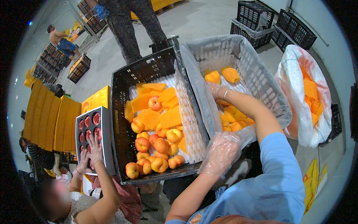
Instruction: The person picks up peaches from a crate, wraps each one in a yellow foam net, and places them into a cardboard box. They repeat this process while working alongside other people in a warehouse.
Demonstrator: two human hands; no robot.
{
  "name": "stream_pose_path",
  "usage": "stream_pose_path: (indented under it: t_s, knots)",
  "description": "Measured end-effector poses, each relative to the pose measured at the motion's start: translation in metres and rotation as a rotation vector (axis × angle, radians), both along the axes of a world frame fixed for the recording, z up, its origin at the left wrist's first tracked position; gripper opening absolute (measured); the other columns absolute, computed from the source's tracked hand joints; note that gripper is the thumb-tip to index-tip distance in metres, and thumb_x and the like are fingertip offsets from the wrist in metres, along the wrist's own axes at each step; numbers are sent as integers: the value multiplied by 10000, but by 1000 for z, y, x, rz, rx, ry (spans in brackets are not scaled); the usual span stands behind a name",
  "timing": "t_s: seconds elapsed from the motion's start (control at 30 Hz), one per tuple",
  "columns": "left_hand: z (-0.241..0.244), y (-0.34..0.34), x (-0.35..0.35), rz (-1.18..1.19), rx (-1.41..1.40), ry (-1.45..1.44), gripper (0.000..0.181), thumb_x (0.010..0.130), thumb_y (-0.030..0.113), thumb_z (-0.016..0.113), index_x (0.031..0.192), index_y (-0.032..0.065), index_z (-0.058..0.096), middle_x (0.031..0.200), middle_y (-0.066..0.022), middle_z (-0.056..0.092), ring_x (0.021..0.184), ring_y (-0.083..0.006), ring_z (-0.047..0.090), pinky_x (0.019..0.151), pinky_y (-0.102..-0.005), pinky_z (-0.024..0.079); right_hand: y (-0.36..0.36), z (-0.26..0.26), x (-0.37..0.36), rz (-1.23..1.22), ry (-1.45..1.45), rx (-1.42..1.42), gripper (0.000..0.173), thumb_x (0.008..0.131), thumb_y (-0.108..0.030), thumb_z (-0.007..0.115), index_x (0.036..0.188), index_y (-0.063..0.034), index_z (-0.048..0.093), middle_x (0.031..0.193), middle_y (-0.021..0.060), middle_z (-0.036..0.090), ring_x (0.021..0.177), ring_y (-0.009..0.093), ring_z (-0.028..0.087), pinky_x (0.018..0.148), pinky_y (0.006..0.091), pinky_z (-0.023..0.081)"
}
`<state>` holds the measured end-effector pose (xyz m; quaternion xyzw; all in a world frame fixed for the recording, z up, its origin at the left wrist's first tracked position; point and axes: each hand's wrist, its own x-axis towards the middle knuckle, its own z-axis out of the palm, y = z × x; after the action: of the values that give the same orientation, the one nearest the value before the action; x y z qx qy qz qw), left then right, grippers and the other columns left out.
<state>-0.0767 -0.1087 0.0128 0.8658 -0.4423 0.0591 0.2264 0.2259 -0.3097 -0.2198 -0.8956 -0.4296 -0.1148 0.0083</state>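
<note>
My left hand (223, 152), in a clear plastic glove, is at the near left corner of a crate with a clear plastic liner (264, 81); its fingers are bent against the liner, and their hold is unclear. My right hand (216, 90), also gloved, reaches inside this crate, its fingertips partly hidden, just below a peach in an orange foam net (212, 77). Another netted peach (231, 75) lies beside that one. More orange foam nets (236, 114) lie under my right forearm. In the black crate (117, 134) to the left are bare peaches (161, 145) and loose foam nets (170, 116).
At left, a co-worker's gloved hands (93, 151) touch a box with round red compartments (96, 119). A white woven sack (288, 67) of orange nets stands right. Black crates (251, 16) are stacked behind. Another person's legs (125, 30) stand beyond the black crate.
</note>
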Motion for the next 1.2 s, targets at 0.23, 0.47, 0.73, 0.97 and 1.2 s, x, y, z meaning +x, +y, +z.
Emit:
stream_pose_path:
  t_s: [0.23,0.47,0.73,0.97,1.2]
  knots:
    - [4,3,1,3,-84,-18,51,712,65,571,731,58,618,718,-135,611,741,-280,618,711,-388,456,3,-5,-23,-56,265,-101,476,768,-407,660,1097,-63,670,1093,189,668,1031,316,632,871,414,504]
    - [1,12,-2,44,-4,20,83,724,110,588,797,76,608,786,-118,620,807,-272,616,736,-386,456,-2,149,-68,-464,691,-76,594,756,-470,707,1194,-77,623,1190,181,620,1125,330,568,966,402,435]
    - [8,3,2,-9,6,12,60,716,97,600,768,68,605,751,-120,618,770,-286,621,733,-404,464,-56,91,-104,-412,689,-95,713,758,-545,697,1311,-119,551,1219,169,618,1106,317,597,946,423,464]
    - [-3,0,6,-19,-13,36,98,667,117,624,748,71,591,758,-122,612,755,-297,615,726,-401,459,-37,137,-56,-684,976,-435,665,756,-579,651,1204,-88,636,1166,180,646,1017,295,642,845,432,506]
    - [-10,6,9,-156,-284,100,131,675,177,604,733,61,587,717,-129,583,717,-323,592,652,-423,450,-100,95,-19,-1144,403,83,718,761,-570,654,1250,-52,566,1202,189,623,1123,353,581,938,433,467]
